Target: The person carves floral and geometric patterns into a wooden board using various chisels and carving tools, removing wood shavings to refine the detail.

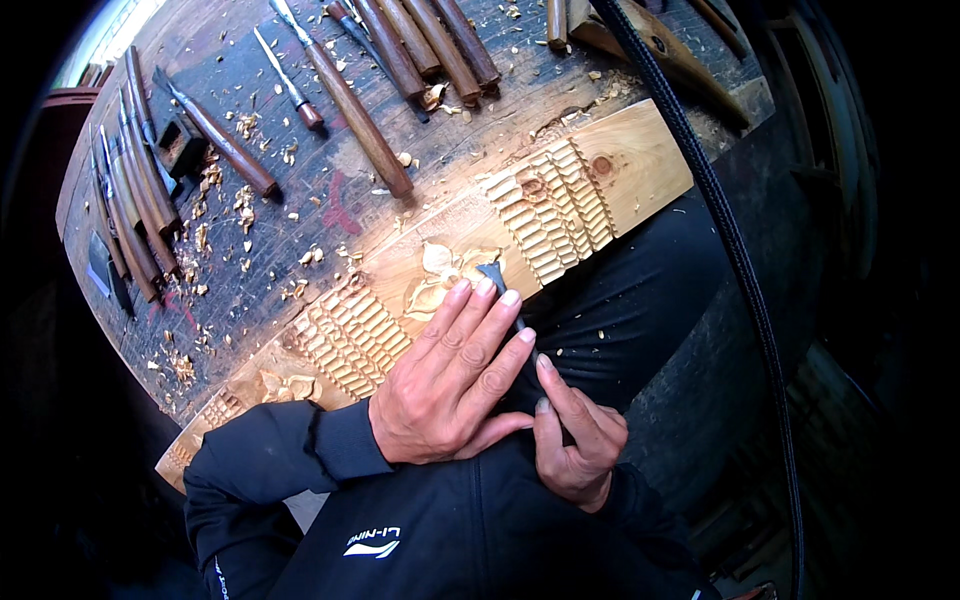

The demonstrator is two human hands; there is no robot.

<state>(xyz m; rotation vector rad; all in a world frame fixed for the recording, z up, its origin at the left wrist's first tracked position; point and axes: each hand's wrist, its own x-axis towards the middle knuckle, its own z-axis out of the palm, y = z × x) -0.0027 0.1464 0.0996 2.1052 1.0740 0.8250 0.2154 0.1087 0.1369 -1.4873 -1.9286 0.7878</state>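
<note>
A long pale wooden board point(645, 165) slants across my lap and the bench edge, carved with ridged bands and flower shapes. At its middle flower point(440, 262) rests the dark metal blade of a carving chisel point(491, 272). My left hand point(450, 375) lies over the chisel's shaft, its fingers long and pressed close together, their tips by the flower. To its lower right, my right hand point(580, 435) is closed, thumb and forefinger near each other, in line with the chisel's rear end. The handle itself is mostly hidden by the hands.
Several wooden-handled chisels point(345, 115) lie on the dark, worn bench point(330, 185), with more grouped at the left and far side. Wood shavings point(245, 210) are scattered about. A wooden mallet-like piece point(670, 60) lies far right. A black braided cable point(735, 240) hangs down the right side.
</note>
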